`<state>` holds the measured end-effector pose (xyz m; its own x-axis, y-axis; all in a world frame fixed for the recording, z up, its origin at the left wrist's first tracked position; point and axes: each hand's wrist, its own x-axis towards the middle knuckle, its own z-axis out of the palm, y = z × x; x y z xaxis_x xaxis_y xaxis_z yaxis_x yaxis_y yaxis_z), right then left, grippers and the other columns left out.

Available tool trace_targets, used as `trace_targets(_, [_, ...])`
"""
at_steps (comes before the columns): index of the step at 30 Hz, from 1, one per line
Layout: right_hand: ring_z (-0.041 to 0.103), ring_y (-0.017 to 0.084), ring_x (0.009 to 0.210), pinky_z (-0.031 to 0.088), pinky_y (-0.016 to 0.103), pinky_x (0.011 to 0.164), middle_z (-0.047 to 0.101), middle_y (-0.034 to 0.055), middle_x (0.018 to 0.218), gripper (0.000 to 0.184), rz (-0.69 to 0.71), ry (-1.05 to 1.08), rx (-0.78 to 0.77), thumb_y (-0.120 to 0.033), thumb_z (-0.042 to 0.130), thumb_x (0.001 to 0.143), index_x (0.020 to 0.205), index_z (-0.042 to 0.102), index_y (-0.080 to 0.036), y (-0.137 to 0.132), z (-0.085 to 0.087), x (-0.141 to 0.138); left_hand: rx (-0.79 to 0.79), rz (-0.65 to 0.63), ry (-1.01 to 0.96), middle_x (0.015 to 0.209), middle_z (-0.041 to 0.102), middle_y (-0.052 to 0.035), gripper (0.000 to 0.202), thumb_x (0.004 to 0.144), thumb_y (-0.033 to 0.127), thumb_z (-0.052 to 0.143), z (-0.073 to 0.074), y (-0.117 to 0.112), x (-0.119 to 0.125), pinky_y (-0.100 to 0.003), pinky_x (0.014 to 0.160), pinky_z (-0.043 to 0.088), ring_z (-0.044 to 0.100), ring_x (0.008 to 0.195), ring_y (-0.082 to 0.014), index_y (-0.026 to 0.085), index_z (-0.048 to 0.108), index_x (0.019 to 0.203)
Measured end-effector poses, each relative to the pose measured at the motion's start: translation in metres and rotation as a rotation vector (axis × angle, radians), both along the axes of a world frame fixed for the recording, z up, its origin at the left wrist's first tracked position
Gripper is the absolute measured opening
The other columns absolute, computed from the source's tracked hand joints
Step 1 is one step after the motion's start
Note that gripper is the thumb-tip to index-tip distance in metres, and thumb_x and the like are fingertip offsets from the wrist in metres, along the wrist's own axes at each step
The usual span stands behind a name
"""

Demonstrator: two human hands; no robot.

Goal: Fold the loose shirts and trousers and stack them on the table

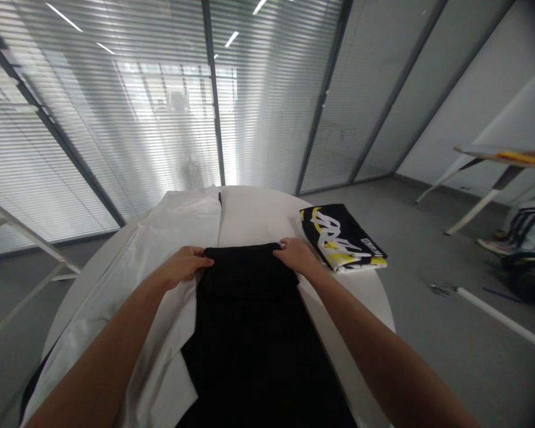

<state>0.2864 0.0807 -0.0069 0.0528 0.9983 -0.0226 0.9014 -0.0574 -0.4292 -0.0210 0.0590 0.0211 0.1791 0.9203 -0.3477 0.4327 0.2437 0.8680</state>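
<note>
A black garment [254,333] lies lengthwise on the white round table [254,214], its far end folded over into a straight edge. I cannot make out what kind of garment it is. My left hand [185,264] pinches the left corner of that far edge between thumb and fingers. At the opposite corner, my right hand [294,254] is closed on the cloth in the same way. A white garment [178,220] with a slight sheen is spread along the table's left side, partly beneath the black one and partly hidden by my left forearm.
A folded black, white and yellow printed garment [343,238] sits at the table's right edge. To the right, a white pole [503,318] and scissors-like tool [439,290] are on the floor, with another table [508,156] farther back. Glass partitions with blinds [267,107] stand ahead.
</note>
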Motion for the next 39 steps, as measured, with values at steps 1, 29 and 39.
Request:
trace_targets(1, [0.065,0.026,0.097,0.046,0.030,0.082,0.071,0.0115,0.099,0.037,0.009,-0.005,-0.007,-0.036,0.059,0.074,0.103,0.070,-0.017,0.000,0.001,0.001,-0.005,-0.002,0.000,0.063,0.057,0.0011,0.028,0.064,0.036,0.071,0.001,0.000,0.000,-0.020,0.043,0.022,0.044,0.050,-0.0086,0.017,0.065,0.084])
trace_targets(29, [0.054,0.016,0.070,0.055,0.026,0.040,0.047,-0.0004,0.083,0.036,0.017,0.743,0.159,-0.055,0.048,0.084,0.108,0.047,-0.029,-0.006,0.010,0.000,0.220,0.184,-0.433,0.102,0.061,-0.0050,0.041,0.065,0.036,0.077,0.001,0.000,0.003,-0.045,0.062,0.062,0.061,0.095,-0.0240,0.021,0.062,0.100])
trace_targets(39, [0.051,0.012,0.076,0.050,0.027,0.071,0.051,-0.0041,0.079,0.028,0.114,1.168,0.289,-0.046,0.064,0.075,0.084,0.049,-0.023,0.007,-0.001,-0.005,0.560,0.183,-0.514,0.088,0.065,-0.0002,0.028,0.066,0.025,0.076,-0.021,0.017,-0.006,-0.033,0.085,0.051,0.061,0.084,-0.0143,0.018,0.065,0.091])
